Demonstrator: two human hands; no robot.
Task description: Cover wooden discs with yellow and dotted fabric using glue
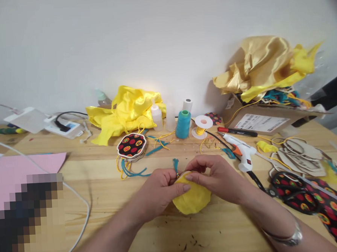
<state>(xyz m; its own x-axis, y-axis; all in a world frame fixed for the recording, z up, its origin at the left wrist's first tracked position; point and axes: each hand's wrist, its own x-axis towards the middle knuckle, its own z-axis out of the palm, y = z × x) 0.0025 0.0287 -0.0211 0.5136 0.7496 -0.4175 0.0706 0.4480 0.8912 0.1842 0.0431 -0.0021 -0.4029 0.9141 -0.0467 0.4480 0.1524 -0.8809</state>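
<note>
Both hands hold a rounded piece of yellow fabric (193,198) over the middle of the table. My left hand (163,188) pinches its upper left edge, with the thumb lying on top. On the upper right edge, my right hand (212,174) is closed, thumb on the fabric and fingers curled behind it. A teal tassel (175,166) sticks up from the top edge between the hands. The piece's underside is hidden. Beyond my left hand lies a stack of scalloped pieces (131,146) topped with black floral cloth, with yellow and teal cords around it.
Behind stand a teal thread cone (183,125), a yellow cord spool (201,127) and bottles (156,117). To the right lie a glue gun (241,150), black scissors (294,192), wooden cutouts (300,156) and a cardboard box (249,116). A white cable (83,200) crosses the left.
</note>
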